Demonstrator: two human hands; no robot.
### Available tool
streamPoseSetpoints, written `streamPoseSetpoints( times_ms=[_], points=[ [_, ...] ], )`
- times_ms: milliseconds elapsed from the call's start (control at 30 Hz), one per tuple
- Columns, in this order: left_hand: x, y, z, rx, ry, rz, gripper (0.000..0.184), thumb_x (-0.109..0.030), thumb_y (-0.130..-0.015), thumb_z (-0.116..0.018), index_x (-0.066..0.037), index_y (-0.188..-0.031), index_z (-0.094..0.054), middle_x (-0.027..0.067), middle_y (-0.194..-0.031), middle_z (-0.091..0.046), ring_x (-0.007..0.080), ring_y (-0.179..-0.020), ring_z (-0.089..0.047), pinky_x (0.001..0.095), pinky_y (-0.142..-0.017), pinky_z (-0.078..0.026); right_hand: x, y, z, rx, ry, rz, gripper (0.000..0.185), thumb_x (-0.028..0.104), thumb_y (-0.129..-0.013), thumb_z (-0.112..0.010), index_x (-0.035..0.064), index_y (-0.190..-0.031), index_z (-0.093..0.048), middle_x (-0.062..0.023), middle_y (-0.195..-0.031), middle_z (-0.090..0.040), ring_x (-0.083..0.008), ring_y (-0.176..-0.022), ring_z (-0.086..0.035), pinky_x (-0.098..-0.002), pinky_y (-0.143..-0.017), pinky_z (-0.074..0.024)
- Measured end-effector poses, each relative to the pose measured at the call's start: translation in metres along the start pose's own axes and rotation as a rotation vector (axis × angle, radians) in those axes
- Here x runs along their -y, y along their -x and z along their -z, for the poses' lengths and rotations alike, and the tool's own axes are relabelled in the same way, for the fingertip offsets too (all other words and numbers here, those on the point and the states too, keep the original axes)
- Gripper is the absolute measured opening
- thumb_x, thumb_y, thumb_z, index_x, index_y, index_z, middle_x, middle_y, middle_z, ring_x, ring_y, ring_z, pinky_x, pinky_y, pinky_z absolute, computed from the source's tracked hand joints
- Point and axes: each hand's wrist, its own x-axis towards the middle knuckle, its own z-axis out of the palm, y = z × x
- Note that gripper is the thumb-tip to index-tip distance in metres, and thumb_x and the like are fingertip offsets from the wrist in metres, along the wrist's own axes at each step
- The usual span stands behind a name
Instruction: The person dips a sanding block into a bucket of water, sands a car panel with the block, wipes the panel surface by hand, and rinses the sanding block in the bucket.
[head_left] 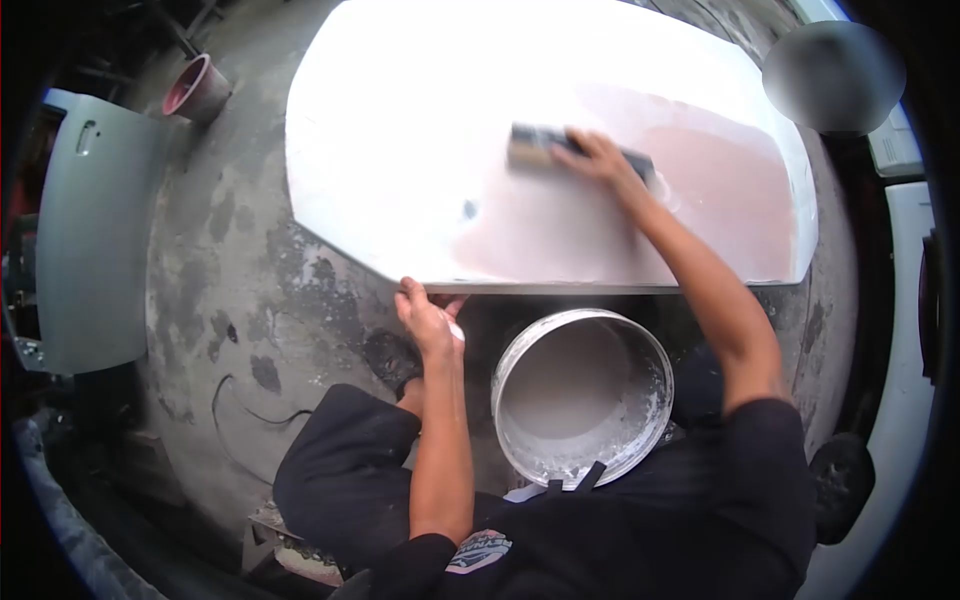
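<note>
White panel [400, 130] lies at twelve o'clock in our view, beyond the bucket [642, 437] at about five. We judge it broad, stiff and fairly light, perhaps slick on its face, and best held by its rim, clear of the pinkish patch [725, 190] at its three o'clock. Our right hand [598, 158] curls over the long block [540, 150] near the panel's middle, fingers bent round its top. Our left hand [430, 318], at the panel's seven o'clock, is partly closed on the edge; we cannot tell how firmly.
</note>
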Motion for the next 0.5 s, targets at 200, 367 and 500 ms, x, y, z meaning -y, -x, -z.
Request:
streamPoseSetpoints(
  times_ms=[200,367,500],
  points=[
    [-0.009,0.001,0.015,0.074,-0.072,0.049,0.043,-0.039,-0.112,-0.052,-0.002,-0.132,-0.044,0.0198,-0.117,-0.063,0.0308,-0.093,-0.069,0.0501,-0.07,-0.063,-0.007,-0.089,0.01,0.073,0.147,-0.38,0.05,0.008,-0.097,-0.058,0.0223,-0.144,-0.064,-0.0204,-0.135,-0.059,-0.0384,-0.12,-0.059,-0.0486,-0.107,-0.049],
    [-0.023,0.018,0.017,-0.283,-0.592,-0.236,0.057,-0.025,-0.101,-0.071,0.001,-0.142,-0.04,0.0288,-0.144,-0.046,0.0409,-0.134,-0.052,0.0498,-0.104,-0.05,0.01,0.018,0.135,0.048,-0.045,-0.338,0.044,0.012,-0.101,-0.058,0.0118,-0.145,-0.063,-0.0237,-0.128,-0.064,-0.042,-0.12,-0.062,-0.0472,-0.109,-0.0485],
    [-0.039,0.017,0.009,-0.172,-1.045,-0.809,0.078,-0.03,-0.101,-0.069,0.001,-0.16,-0.03,0.0339,-0.159,-0.034,0.0475,-0.151,-0.029,0.0551,-0.126,-0.024,0.009,0.132,0.222,-0.081,-0.305,-0.486,0.047,0.014,-0.103,-0.06,0.0025,-0.149,-0.058,-0.0215,-0.142,-0.064,-0.0293,-0.119,-0.065,-0.0372,-0.109,-0.0472]
  ],
)
